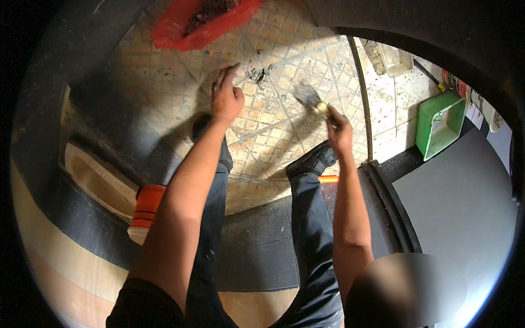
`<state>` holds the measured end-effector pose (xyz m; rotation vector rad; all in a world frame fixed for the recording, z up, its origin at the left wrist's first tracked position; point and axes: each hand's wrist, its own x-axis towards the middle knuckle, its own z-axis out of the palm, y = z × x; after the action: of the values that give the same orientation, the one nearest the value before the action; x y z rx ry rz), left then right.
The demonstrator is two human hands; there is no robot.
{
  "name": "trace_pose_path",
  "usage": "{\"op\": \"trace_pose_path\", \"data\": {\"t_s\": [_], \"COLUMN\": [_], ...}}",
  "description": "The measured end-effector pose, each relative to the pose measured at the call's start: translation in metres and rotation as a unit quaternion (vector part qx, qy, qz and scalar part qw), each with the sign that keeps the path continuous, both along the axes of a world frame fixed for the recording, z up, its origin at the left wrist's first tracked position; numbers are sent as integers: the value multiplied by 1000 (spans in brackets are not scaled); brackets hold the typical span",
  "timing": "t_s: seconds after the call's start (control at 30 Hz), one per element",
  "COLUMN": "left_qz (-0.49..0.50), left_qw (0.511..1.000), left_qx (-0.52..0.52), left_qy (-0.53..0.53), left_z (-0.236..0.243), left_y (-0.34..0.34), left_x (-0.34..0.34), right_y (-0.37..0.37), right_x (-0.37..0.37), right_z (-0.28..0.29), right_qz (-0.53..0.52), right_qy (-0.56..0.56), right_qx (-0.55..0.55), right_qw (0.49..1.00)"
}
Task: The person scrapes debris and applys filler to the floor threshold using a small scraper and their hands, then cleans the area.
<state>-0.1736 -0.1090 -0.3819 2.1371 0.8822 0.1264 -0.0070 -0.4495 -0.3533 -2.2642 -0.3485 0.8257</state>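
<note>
The right hand (339, 131) is closed around the yellow handle of a brush (310, 97), whose grey, blurred bristles sit on the tiled floor (284, 54) just right of a small dark dirt pile (257, 74). The left hand (226, 98) rests just left of that pile, fingers loosely curled, index finger stretched out, holding nothing. A red bag (199, 22) lies beyond the pile.
</note>
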Motion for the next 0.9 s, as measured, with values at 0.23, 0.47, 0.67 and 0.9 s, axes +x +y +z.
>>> {"op": "trace_pose_path", "data": {"t_s": [0.23, 0.47, 0.67, 0.9], "left_qz": [-12, 53, 31, 51], "left_qw": [996, 965, 978, 988], "left_qx": [54, 22, 66, -25], "left_qy": [73, 256, 194, 143], "left_z": [-10, 26, 5, -6], "left_y": [4, -51, -56, -54], "left_x": [-8, -3, -5, -14], "right_y": [130, 278, 339, 268], "right_x": [37, 72, 64, 45], "right_z": [45, 66, 39, 37], "right_qz": [140, 417, 543, 540], "right_qy": [-132, -316, -304, -310], "right_qx": [-67, -165, -138, 8], "right_qw": [979, 836, 771, 783]}}
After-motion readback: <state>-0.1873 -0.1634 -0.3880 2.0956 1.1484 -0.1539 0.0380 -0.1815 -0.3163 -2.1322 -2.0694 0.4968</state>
